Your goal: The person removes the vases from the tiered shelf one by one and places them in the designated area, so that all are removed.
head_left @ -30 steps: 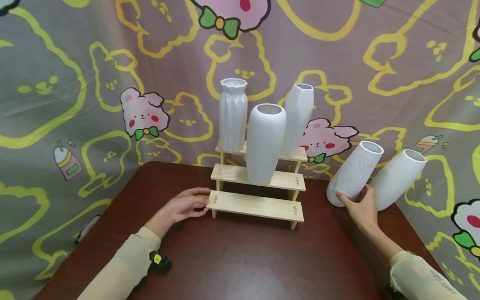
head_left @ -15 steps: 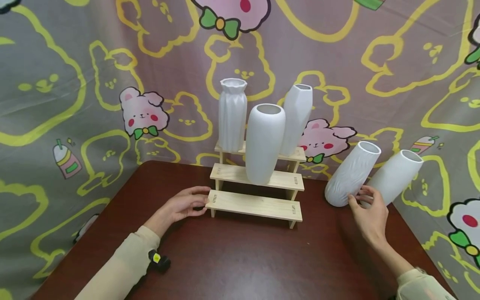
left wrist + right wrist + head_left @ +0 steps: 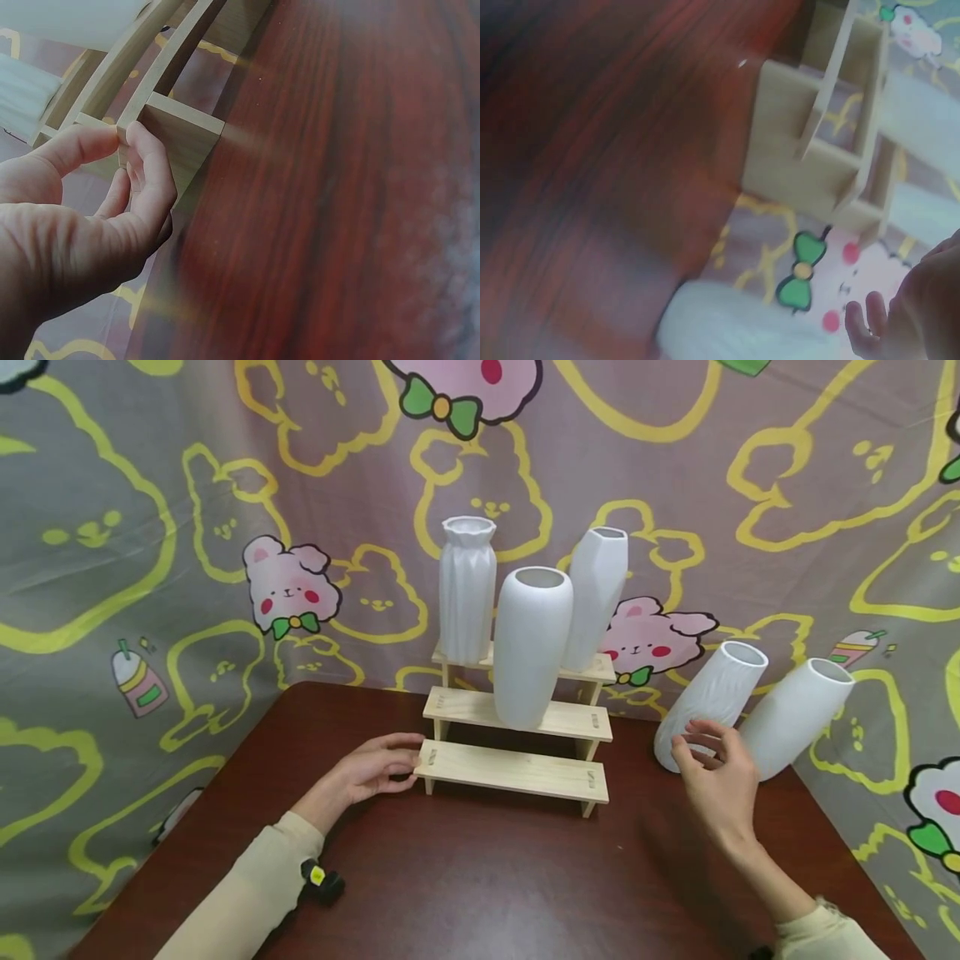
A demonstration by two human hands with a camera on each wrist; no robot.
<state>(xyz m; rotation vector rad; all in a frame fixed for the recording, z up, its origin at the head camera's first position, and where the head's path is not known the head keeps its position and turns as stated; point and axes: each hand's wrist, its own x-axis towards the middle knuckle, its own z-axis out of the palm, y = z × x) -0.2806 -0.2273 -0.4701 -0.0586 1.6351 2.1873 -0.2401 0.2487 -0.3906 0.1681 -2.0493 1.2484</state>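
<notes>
My left hand (image 3: 369, 770) is at the left end of a tiered wooden display stand (image 3: 510, 768). In the left wrist view its thumb and fingers pinch the end of the lowest board. On the right, my right hand (image 3: 722, 789) hovers in front of a leaning white vase with a textured surface (image 3: 722, 685), fingers loosely bent around nothing. A smooth white vase (image 3: 798, 718) tilts just right of it. The stand's middle step bears a smooth white vase (image 3: 532, 647). Up on the top step are a pleated vase (image 3: 467, 597) and a faceted vase (image 3: 598, 597).
Beneath everything is a dark red-brown table (image 3: 465, 877). A patterned cloth (image 3: 360, 460) hangs behind it and along both sides. The two leaning vases are close to the table's right edge. A small black device (image 3: 324, 883) sits at my left cuff.
My right hand was at the textured vase's lower part, shifted right between the two leaning vases, then came back left and up, off them. My left hand stays at the stand.
</notes>
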